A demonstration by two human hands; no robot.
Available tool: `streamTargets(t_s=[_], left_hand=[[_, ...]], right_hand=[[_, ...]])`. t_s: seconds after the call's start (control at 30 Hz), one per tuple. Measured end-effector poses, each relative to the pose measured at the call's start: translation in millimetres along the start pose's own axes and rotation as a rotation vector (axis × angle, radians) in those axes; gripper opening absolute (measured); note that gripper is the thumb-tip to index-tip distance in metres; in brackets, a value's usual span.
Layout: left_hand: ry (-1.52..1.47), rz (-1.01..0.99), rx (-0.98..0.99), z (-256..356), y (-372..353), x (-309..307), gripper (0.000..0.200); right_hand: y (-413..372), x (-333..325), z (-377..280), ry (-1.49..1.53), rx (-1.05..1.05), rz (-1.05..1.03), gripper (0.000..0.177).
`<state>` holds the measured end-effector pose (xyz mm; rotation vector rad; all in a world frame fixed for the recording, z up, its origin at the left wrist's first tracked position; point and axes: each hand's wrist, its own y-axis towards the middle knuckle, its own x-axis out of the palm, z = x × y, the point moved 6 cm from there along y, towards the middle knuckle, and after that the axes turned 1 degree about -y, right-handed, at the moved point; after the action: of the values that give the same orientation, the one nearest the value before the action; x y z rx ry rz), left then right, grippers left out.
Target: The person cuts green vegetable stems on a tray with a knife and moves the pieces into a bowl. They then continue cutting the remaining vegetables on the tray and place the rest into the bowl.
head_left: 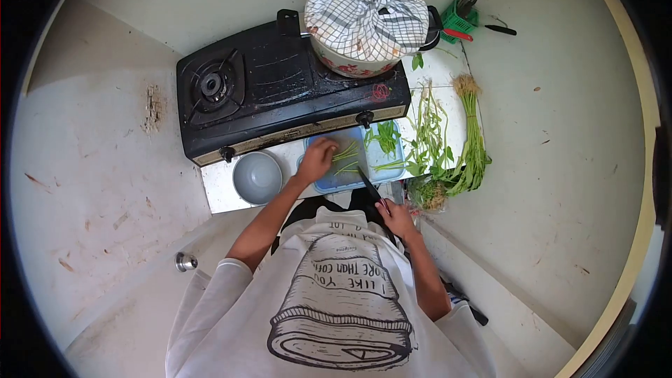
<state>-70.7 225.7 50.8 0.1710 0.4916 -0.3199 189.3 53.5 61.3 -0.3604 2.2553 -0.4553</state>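
My left hand (318, 159) is curled at the left ends of some cut green stems (346, 152) on a blue cutting board (334, 184). Its fingers are closed on the stems, partly hiding their ends. My right hand (397, 219) grips a knife (367, 185) by its dark handle. The blade points up and left, its tip close to the stems on the board. Leafy green pieces (384, 138) lie on the board's right part, beyond the blade.
A grey bowl (257, 178) stands left of the board. Behind is a black gas stove (280, 73) bearing a cloth-covered pot (367, 14). Loose greens (429, 129) and a rooted bunch (473, 133) lie to the right. A green basket (458, 24) with utensils stands at the back right.
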Motion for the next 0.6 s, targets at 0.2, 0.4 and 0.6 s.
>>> streamTargets(t_s=[0.2,0.4,0.6], left_hand=[[-0.006,-0.169,-0.08,-7,13,-2,0.024],[0.19,-0.263,0.128,7,5,35,0.042],[0.16,-0.247,0.074,7,-8,41,0.033]], right_hand=[[-4,13,15,0.162,0.15,-0.234,0.053],[16,36,14,0.74,0.286,-0.425,0.051],[43,39,3,0.81,0.302,-0.407,0.051]])
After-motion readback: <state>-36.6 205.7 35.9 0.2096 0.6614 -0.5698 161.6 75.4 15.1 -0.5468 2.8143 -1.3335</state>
